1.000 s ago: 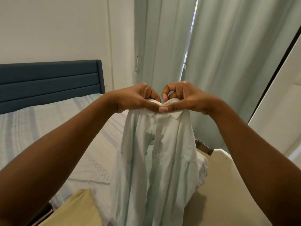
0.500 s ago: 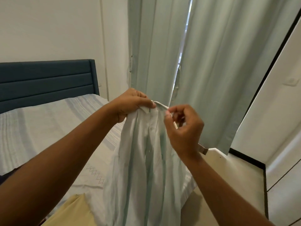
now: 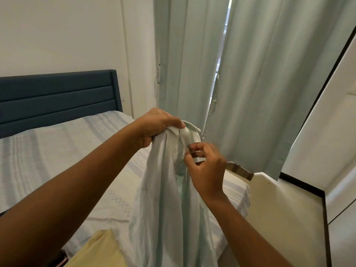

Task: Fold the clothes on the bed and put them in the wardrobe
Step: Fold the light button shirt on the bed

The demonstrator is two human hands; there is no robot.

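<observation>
A pale mint collared shirt (image 3: 163, 205) hangs in the air over the bed's right side, its body draping down out of view at the bottom. My left hand (image 3: 158, 125) grips the bunched collar from the left. A little lower, my right hand (image 3: 207, 167) pinches the shirt's front edge just below the collar with thumb and fingers. The bed (image 3: 57, 160) with its light striped cover lies to the left and below.
A pale yellow garment (image 3: 98, 251) lies on the bed at the bottom. Behind the bed stands a dark blue headboard (image 3: 57, 99). Pale green curtains (image 3: 260, 83) hang ahead. A white panel with a black edge (image 3: 327, 116) stands at the right, cream floor below it.
My right hand let go of the collar top and dropped to pinch the front edge lower down. The left hand kept its hold on the collar. The view shifted slightly right.
</observation>
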